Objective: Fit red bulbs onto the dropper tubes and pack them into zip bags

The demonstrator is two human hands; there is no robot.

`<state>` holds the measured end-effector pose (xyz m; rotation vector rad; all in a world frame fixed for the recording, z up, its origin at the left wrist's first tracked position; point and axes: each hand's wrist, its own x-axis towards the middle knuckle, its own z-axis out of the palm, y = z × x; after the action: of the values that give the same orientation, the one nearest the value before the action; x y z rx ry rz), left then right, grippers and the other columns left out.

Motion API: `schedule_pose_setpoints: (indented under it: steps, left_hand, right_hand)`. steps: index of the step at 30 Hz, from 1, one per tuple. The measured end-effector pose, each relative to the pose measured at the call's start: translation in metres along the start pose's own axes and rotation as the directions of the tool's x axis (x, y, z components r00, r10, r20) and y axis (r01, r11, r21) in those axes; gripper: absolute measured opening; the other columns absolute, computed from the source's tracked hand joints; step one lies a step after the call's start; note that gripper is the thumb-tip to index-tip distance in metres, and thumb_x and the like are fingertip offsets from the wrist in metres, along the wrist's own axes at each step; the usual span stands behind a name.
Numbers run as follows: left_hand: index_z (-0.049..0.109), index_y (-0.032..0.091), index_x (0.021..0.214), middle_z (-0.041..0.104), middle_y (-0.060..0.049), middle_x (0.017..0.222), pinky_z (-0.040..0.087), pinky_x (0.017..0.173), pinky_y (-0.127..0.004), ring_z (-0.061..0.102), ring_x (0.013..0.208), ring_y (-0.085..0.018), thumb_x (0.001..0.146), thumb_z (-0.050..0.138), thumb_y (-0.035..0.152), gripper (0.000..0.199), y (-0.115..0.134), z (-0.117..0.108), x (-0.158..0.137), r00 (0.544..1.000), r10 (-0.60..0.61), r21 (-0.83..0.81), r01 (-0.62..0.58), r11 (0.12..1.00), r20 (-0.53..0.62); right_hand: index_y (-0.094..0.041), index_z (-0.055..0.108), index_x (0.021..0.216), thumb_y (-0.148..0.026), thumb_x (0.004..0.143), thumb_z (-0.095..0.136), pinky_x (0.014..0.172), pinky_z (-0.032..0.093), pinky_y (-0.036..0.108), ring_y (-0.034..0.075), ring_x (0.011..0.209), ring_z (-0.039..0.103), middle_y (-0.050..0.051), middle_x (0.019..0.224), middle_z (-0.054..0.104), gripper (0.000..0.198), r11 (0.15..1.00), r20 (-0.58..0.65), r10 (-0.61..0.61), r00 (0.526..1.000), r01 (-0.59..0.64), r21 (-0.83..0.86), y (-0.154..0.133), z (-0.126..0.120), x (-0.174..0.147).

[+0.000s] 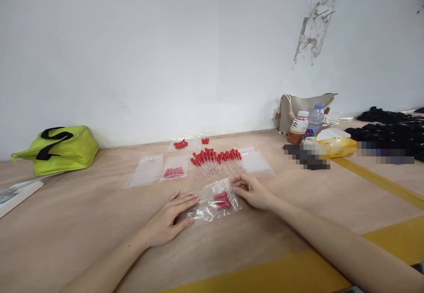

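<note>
A clear zip-lock bag (207, 207) lies on the table between my hands, with a few red-bulbed droppers (222, 201) inside it. My left hand (172, 218) rests flat at the bag's left end, fingers stretched out and touching the plastic. At the opposite end, the curled fingers and thumb of my right hand (250, 190) pinch the bag's edge. Just beyond is a spread of loose droppers (215, 160), thin clear tubes with red rubber bulbs pointing away from me. Left of them lies a filled bag of droppers (174, 169), bulbs toward me.
Flat clear bags (145, 170) lie left, and more bags (256, 162) right. Behind are loose red bulbs (180, 143) on plastic. A lime-green bag (66, 149) stands far left; bottles (299, 127), a yellow tissue pack (339, 146) and black material (391, 129) are right.
</note>
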<state>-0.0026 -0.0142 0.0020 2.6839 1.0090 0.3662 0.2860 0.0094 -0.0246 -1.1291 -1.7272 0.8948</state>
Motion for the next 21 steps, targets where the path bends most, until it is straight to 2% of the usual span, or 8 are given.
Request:
schedule_pose_setpoints:
  steps: [3, 6, 7, 11, 15, 17, 21]
  left_hand:
    - [0.041, 0.025, 0.121, 0.046, -0.004, 0.128, 0.015, 0.106, -0.046, 0.036, 0.122, -0.020, 0.086, 0.043, 0.035, 0.036, 0.001, 0.000, -0.001, 1.000, -0.012, -0.040, 0.010, 0.999, -0.026]
    - [0.046, 0.023, 0.105, 0.047, -0.005, 0.126, 0.016, 0.106, -0.045, 0.038, 0.120, -0.019, 0.086, 0.044, 0.034, 0.023, 0.002, -0.001, -0.002, 0.999, -0.030, -0.084, 0.026, 0.996, -0.039]
    - [0.046, 0.023, 0.103, 0.047, -0.005, 0.126, 0.016, 0.106, -0.045, 0.038, 0.120, -0.019, 0.086, 0.044, 0.034, 0.020, 0.003, -0.001, -0.002, 0.999, -0.033, -0.089, 0.029, 0.996, -0.042]
    - [0.042, 0.024, 0.110, 0.048, -0.005, 0.125, 0.015, 0.106, -0.045, 0.038, 0.120, -0.019, 0.086, 0.043, 0.033, 0.026, 0.004, -0.001, -0.002, 0.999, -0.025, -0.075, 0.021, 0.997, -0.042]
    - [0.040, 0.025, 0.118, 0.048, -0.005, 0.125, 0.015, 0.106, -0.045, 0.037, 0.121, -0.020, 0.086, 0.043, 0.034, 0.033, 0.003, -0.001, -0.002, 0.999, -0.013, -0.044, 0.011, 0.999, -0.031]
    - [0.041, 0.025, 0.119, 0.048, -0.004, 0.126, 0.015, 0.106, -0.045, 0.037, 0.121, -0.020, 0.086, 0.043, 0.034, 0.034, 0.002, -0.001, -0.002, 0.999, -0.011, -0.037, 0.010, 0.999, -0.031]
    - [0.042, 0.026, 0.120, 0.047, -0.004, 0.127, 0.015, 0.106, -0.046, 0.038, 0.120, -0.020, 0.086, 0.043, 0.035, 0.035, 0.001, 0.000, -0.003, 0.999, -0.017, -0.028, 0.016, 0.999, -0.035]
  right_hand:
    - [-0.015, 0.057, 0.077, -0.023, 0.069, 0.054, 0.056, 0.041, 0.021, 0.011, 0.061, 0.054, 0.002, 0.070, 0.061, 0.011, 0.971, -0.160, 0.026, 0.987, -0.062, -0.230, 0.010, -0.019, 0.019]
    - [-0.015, 0.059, 0.075, -0.018, 0.067, 0.053, 0.059, 0.040, 0.020, 0.011, 0.063, 0.055, 0.002, 0.070, 0.062, 0.010, 0.854, -0.308, 0.025, 0.951, -0.180, -0.488, 0.019, -0.042, 0.050]
    - [-0.015, 0.060, 0.073, -0.018, 0.066, 0.054, 0.060, 0.040, 0.020, 0.012, 0.064, 0.056, 0.003, 0.070, 0.063, 0.010, 0.831, -0.337, 0.031, 0.941, -0.211, -0.515, 0.021, -0.047, 0.061]
    - [-0.014, 0.063, 0.080, -0.024, 0.068, 0.053, 0.066, 0.039, 0.022, 0.015, 0.074, 0.057, 0.007, 0.079, 0.064, 0.019, 0.794, -0.397, 0.049, 0.916, -0.277, -0.541, 0.029, -0.054, 0.106]
    - [-0.015, 0.064, 0.088, -0.029, 0.072, 0.051, 0.073, 0.039, 0.022, 0.016, 0.086, 0.056, 0.008, 0.093, 0.063, 0.025, 0.788, -0.377, 0.074, 0.923, -0.286, -0.545, 0.036, -0.049, 0.140]
    - [-0.015, 0.066, 0.082, -0.028, 0.073, 0.049, 0.074, 0.039, 0.022, 0.017, 0.088, 0.056, 0.010, 0.094, 0.063, 0.023, 0.789, -0.366, 0.107, 0.924, -0.303, -0.535, 0.041, -0.048, 0.151]
    - [-0.015, 0.065, 0.063, -0.025, 0.069, 0.052, 0.064, 0.039, 0.022, 0.016, 0.075, 0.057, 0.008, 0.078, 0.065, 0.017, 0.808, -0.349, 0.181, 0.920, -0.341, -0.481, 0.048, -0.052, 0.162]
